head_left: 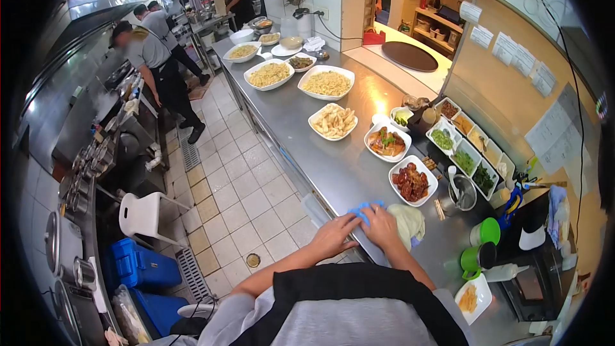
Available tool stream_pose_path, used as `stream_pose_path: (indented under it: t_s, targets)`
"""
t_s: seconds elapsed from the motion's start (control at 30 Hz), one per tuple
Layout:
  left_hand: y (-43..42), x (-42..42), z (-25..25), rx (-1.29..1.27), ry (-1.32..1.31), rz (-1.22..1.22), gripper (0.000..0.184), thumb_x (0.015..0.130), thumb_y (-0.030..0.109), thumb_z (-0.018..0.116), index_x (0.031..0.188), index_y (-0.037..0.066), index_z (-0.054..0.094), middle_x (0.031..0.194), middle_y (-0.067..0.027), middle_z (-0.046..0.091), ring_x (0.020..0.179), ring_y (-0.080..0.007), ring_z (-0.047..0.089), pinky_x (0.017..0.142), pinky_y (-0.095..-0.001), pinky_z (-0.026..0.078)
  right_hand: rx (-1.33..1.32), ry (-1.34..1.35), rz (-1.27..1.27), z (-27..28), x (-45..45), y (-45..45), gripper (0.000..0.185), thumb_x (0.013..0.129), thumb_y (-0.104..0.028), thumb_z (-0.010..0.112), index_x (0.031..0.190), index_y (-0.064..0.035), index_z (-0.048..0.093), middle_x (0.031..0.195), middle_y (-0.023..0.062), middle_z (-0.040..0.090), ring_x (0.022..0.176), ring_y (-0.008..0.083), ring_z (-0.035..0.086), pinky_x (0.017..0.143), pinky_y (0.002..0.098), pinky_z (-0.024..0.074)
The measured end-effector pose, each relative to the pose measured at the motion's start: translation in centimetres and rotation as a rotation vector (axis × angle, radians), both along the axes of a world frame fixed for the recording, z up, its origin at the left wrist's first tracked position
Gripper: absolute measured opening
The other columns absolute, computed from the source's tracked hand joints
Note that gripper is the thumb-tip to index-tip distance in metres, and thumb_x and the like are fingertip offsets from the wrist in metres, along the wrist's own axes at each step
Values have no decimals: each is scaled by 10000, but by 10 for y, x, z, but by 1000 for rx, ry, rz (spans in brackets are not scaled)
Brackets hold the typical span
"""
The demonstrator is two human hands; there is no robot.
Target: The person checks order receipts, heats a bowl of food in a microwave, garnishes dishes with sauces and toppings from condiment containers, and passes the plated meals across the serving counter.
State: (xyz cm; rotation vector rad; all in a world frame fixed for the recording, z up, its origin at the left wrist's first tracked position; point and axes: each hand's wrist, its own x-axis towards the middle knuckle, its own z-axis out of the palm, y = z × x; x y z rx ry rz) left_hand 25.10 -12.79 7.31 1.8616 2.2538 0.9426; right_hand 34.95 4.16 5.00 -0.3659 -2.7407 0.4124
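Both of my hands meet at the near edge of the steel counter, over a crumpled blue cloth. My right hand is closed on the cloth, with most of its grip hidden from above. The fingers of my left hand pinch the cloth's left side; its thumb hangs lower, by the counter edge. A pale yellow-green towel lies just right of my right hand. Beyond it sits a white bowl of glazed red-brown food, and behind that a bowl of saucy food with green garnish.
Fried pieces and fried rice fill dishes farther along the counter. On the right stand garnish trays, a metal pot with a spoon and green-topped bottles. Co-workers stand at the left stoves, near a white chair.
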Motion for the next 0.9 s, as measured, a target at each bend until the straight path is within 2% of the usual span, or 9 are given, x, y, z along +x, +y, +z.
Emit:
stream_pose_path:
  t_s: [0.17,0.27,0.4,0.47,0.5,0.57,0.63,0.73,0.9]
  targets:
    - [64,-52,-42,26,162,-378,280,766,242,666,974,95,549,847,-58,563,759,-244,590,695,-375,492,-22,3,-67,8,30,-2,289,677,-209,731,916,-100,611,960,132,599,845,313,603,711,406,488]
    - [92,-123,-41,281,201,-307,238,785,217,655,969,92,570,849,-63,581,761,-249,603,681,-364,499,83,-90,-160,2,70,14,340,599,-186,740,908,-108,623,965,126,604,877,334,587,759,435,468]
    - [112,-276,17,415,-304,146,206,841,127,579,1020,27,579,986,-176,593,910,-368,572,812,-405,471,98,-218,-625,-6,115,27,335,628,-182,703,952,-136,632,1205,181,526,1118,395,469,957,502,353]
    - [140,-375,17,536,-350,324,252,848,110,561,1082,17,574,1066,-191,567,1027,-358,527,903,-407,419,240,-275,-719,32,90,19,319,635,-162,686,947,-128,631,1320,191,462,1156,391,444,986,518,315]
    - [160,-425,9,625,-266,425,230,889,149,560,1062,-1,580,1075,-134,575,955,-247,564,805,-332,449,240,-235,-814,42,74,15,305,656,-159,677,955,-120,631,1330,195,457,1163,388,442,992,514,310]
    - [216,-520,-23,650,-171,576,292,878,173,561,1091,-26,574,1092,-157,585,972,-251,564,827,-333,441,252,-156,-1007,57,40,10,279,697,-153,659,970,-102,630,1349,202,447,1176,384,438,1005,506,301]
    - [277,-600,-49,385,-711,651,354,848,216,531,1066,-61,569,1002,-209,605,972,-364,570,889,-404,441,256,-62,-1091,67,3,11,267,740,-144,634,1000,-81,625,1352,201,448,1181,382,439,1009,493,306]
    - [338,-676,-89,168,-1480,505,367,854,239,482,1056,-56,565,967,-186,620,960,-346,594,831,-421,476,249,23,-1194,77,-49,13,256,795,-138,609,1035,-50,618,1329,188,476,1173,379,455,997,456,338]
    - [381,-730,-104,761,-1888,423,349,892,172,408,1176,17,539,1136,-133,590,990,-310,584,766,-434,507,266,36,-1280,109,-99,25,233,795,-117,631,1021,-60,618,1262,155,524,1120,367,503,951,458,384]
